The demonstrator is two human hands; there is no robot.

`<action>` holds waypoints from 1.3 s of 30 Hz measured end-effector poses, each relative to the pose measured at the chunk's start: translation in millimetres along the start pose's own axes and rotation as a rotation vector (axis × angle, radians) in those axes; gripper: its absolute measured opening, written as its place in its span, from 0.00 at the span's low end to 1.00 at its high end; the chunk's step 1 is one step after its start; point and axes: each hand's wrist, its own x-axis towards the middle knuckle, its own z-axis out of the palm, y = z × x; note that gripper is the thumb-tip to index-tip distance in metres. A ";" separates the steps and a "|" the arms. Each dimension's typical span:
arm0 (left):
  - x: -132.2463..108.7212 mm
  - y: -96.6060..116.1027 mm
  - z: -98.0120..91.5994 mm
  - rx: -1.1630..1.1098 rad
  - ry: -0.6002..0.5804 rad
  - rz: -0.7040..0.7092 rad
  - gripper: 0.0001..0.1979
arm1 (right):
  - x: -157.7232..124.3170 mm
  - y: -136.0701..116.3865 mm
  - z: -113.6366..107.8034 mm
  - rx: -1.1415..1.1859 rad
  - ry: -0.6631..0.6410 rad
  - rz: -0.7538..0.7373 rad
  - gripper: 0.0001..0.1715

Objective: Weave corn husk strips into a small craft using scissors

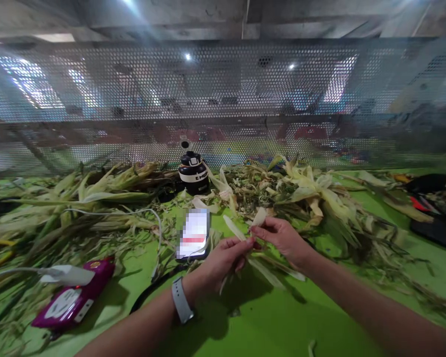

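My left hand and my right hand meet above the green table, both pinching pale corn husk strips. The left fingers close on a husk strip that runs up and left from them. The right fingers grip a short husk tip pointing upward. Longer strips hang down between the two hands. A grey watch band sits on my left wrist.
Piles of corn husks and stalks cover the table's back and left. A phone lies left of my hands, a black bottle behind it. A magenta device with a white plug and cable lies at front left. Perforated metal screen stands behind.
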 end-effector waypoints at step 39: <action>17.7 9.6 -16.5 -0.121 0.154 0.099 0.17 | 11.9 -6.4 -35.6 -0.941 -0.205 -0.102 0.25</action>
